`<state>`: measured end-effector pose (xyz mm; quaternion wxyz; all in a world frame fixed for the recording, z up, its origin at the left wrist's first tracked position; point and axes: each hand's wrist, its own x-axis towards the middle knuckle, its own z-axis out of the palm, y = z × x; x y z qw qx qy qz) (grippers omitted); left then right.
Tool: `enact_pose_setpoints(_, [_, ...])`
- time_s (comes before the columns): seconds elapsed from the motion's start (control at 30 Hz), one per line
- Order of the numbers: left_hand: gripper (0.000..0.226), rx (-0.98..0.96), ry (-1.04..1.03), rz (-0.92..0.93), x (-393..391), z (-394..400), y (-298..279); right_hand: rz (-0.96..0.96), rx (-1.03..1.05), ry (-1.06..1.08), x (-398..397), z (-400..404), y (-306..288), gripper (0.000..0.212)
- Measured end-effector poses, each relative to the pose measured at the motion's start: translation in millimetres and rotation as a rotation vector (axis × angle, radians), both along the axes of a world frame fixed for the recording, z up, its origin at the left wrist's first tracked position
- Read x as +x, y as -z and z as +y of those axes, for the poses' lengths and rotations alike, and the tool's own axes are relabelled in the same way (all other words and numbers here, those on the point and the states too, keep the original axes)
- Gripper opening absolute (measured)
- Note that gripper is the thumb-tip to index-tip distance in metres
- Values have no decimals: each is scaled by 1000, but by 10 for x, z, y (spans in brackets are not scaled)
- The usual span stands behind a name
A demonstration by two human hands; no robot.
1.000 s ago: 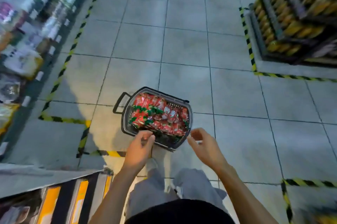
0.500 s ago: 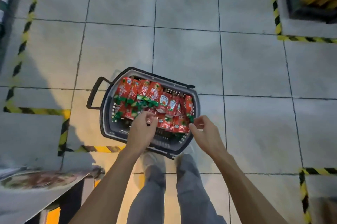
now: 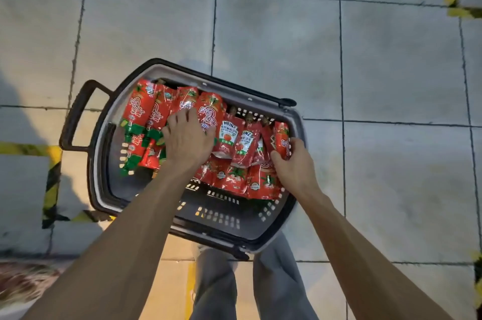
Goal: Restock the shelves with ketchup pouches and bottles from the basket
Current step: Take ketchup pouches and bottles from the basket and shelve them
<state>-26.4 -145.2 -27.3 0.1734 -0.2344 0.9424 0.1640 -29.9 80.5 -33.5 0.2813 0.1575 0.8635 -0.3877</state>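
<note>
Your basket (image 3: 103, 163) sits on the tiled floor (image 3: 273, 32) just ahead of your feet, its dark handle (image 3: 75, 113) sticking out to the left. Red ketchup pouches (image 3: 140, 111) are piled along its far side — a few Heinz pouches (image 3: 228, 137) stand among them toward the right. Your left hand (image 3: 189, 137) lies on the pile with fingers spread and slightly bent over a pouch; whether it grips, you cannot tell. Your right hand (image 3: 293, 163) pinches a small red pouch (image 3: 283, 139) by the basket's right wall — thumb on its near side.
</note>
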Motion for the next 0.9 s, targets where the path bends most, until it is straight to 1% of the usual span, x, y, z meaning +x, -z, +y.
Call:
enact_pose_setpoints(0.1, [63, -70, 37, 2, -65, 5, 73, -48, -13, 22, -82, -39, 157, 20])
enact_pose_setpoints(0.13, [63, -76, 34, 5, -83, 6, 86, -59, -6, 20, -104, -56, 186, 23])
enact_pose_setpoints(0.17, [64, -72, 17, 3, -107, 11, 93, -59, 14, 10, -121, -71, 206, 31])
enact_pose_setpoints(0.23, [75, -40, -40, -28, -162, 39, 89, -54, 47, 8, -133, -91, 222, 42])
enact_pose_setpoints(0.27, [80, -18, -63, -48, -189, 58, 86, -51, 49, 20, -129, -106, 218, 43])
enact_pose_setpoints(0.33, [85, 17, -101, -76, -242, 101, 87, -38, 54, 19, -113, -142, 216, 32])
enact_pose_setpoints(0.43, [86, 61, -188, -119, -326, 126, 90, -3, 118, -38, -70, -226, 237, 15])
enact_pose_setpoints(0.47, [85, 95, -221, -129, -357, 129, 90, 9, 128, -24, -55, -254, 242, 11])
enact_pose_setpoints(0.5, [84, 144, -259, -139, -390, 140, 86, 22, 132, 2, -49, -273, 249, 12])
enact_pose_setpoints(0.53, [85, 203, -298, -152, -423, 158, 83, 31, 126, 26, -51, -280, 257, 18])
enact_pose_setpoints(0.57, [88, 261, -330, -168, -450, 182, 76, 26, 119, 46, -63, -281, 264, 29])
enact_pose_setpoints(0.67, [86, 387, -367, -197, -475, 234, 83, -52, 167, 56, -156, -232, 269, 80])
enact_pose_setpoints(0.7, [81, 422, -375, -206, -467, 233, 98, -85, 195, 36, -192, -209, 275, 89])
enact_pose_setpoints(0.73, [72, 463, -386, -214, -454, 229, 109, -115, 219, 0, -217, -192, 280, 91])
enact_pose_setpoints(0.8, [56, 579, -434, -225, -413, 216, 110, -140, 250, -59, -232, -176, 294, 88])
enact_pose_setpoints(0.9, [57, 706, -509, -206, -346, 210, 108, -106, 225, -55, -180, -204, 309, 90])
